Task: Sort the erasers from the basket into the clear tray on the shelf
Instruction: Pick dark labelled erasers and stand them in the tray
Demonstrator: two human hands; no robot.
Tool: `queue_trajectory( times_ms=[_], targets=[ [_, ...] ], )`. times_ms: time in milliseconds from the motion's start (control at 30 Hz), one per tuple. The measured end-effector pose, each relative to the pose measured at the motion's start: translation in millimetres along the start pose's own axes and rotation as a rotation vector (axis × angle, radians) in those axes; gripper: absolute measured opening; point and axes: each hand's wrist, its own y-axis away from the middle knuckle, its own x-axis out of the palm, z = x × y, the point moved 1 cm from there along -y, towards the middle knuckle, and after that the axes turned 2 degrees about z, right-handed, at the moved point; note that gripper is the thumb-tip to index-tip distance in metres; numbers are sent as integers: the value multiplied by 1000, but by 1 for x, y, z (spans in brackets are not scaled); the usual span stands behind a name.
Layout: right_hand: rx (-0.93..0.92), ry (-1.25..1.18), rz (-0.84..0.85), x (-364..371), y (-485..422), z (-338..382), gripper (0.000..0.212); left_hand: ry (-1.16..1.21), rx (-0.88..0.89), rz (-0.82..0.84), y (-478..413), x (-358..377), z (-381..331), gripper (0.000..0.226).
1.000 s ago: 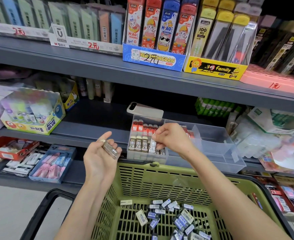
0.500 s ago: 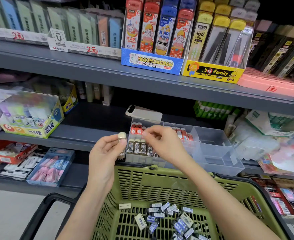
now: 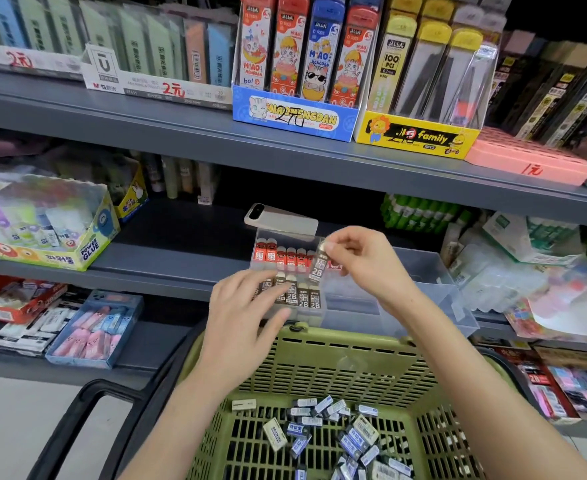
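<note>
Sorting looks partly done: two rows of erasers [image 3: 285, 258] stand at the 9 o'clock end of the clear tray [image 3: 423, 308] on the shelf [image 3: 167, 268], and its 3 o'clock compartments look bare. The right hand [image 3: 364, 265] pinches a 2B eraser [image 3: 319, 268] by its top just above them. The left hand [image 3: 247, 317], fingers [image 3: 257, 284] straight, touches the front row. Many loose erasers [image 3: 337, 434] lie in the basket [image 3: 319, 368] at 6 o'clock.

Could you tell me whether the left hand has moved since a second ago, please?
Yes. The left hand shifted right: from left of the clear tray to its front, fingers across its 2B erasers.
</note>
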Motion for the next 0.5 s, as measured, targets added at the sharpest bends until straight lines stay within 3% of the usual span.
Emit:
queue_trajectory(
  times_ms=[200,500],
  targets=[
    [26,190,68,15,-8,-25,6,-180,47,202,4,9,5,45],
    [-170,834,82,19,-9,-39,20,-181,16,238,5,12,6,43]
  ],
)
